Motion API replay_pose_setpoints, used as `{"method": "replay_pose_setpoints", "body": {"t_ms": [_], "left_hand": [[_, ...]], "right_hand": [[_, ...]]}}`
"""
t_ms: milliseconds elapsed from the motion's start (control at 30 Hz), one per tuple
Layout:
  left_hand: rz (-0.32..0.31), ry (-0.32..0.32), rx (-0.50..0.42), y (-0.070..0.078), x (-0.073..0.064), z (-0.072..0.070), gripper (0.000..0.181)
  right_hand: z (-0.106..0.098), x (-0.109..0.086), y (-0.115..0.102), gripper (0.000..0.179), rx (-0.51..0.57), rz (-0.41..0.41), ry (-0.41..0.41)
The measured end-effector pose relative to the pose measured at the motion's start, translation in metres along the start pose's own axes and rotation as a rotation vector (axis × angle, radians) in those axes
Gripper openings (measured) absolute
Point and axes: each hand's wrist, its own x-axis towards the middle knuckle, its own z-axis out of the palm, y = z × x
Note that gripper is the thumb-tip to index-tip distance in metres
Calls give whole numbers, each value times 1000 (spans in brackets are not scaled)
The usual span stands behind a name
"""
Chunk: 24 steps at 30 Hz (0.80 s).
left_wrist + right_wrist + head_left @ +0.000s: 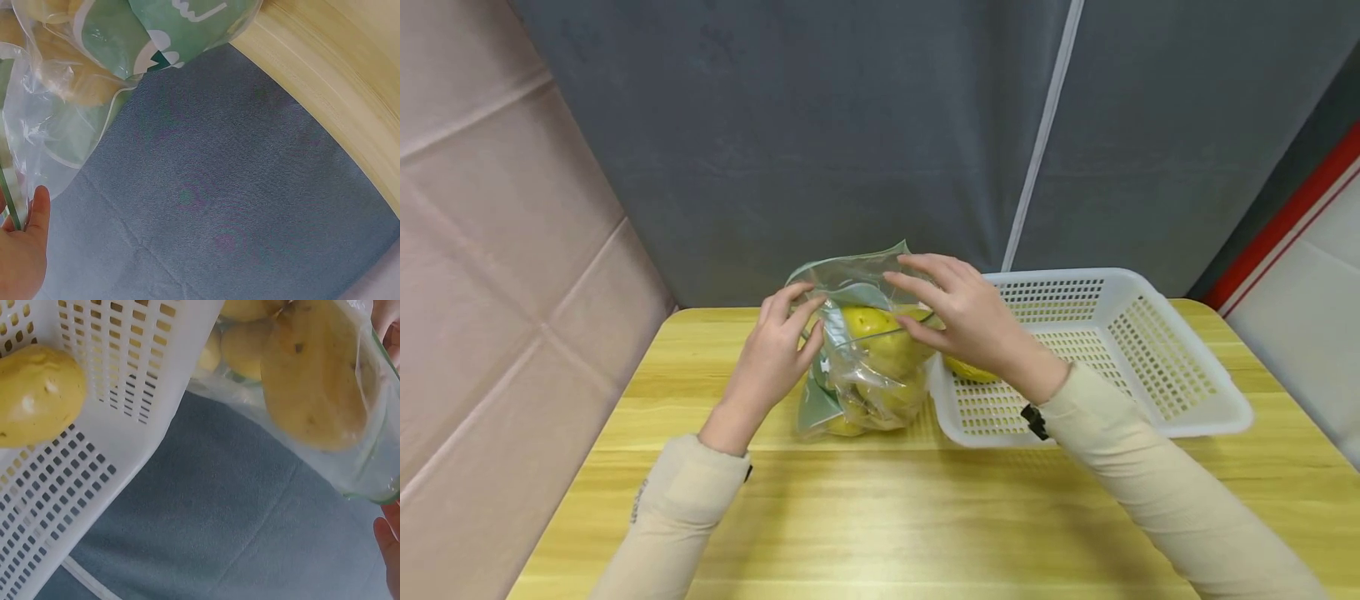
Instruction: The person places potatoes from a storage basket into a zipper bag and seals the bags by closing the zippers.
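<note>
A clear plastic bag with green printed panels [891, 367] stands on the table, its mouth upward. Several yellow potatoes [868, 321] show through its sides. At the left edge of the mouth, my left hand [775, 346] holds the rim between thumb and fingers; the left wrist view shows the green-edged rim [11, 200] running between them. My right hand [966, 312] is at the mouth's right side, fingers spread and mostly straight, fingertips at the rim. Another yellow potato [37, 394] lies in the white basket [1202, 358], partly hidden under my right hand in the head view.
The white perforated basket sits close to the bag's right side on the wooden table [865, 517]. A grey cloth backdrop [820, 150] rises behind the table, and a pinkish padded wall [497, 275] flanks it on the left.
</note>
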Motion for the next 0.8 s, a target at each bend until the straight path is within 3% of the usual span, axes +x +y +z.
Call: {"method": "replay_pose_setpoints", "body": {"t_ms": [400,800], "left_hand": [[-6,0,7,0,-2,0,28],[-1,3,6,-1,-2,0,28]], "right_hand": [[-10,-9,15,36,-24,114,52],[-8,-31,43,36,-65,238,-19]]}}
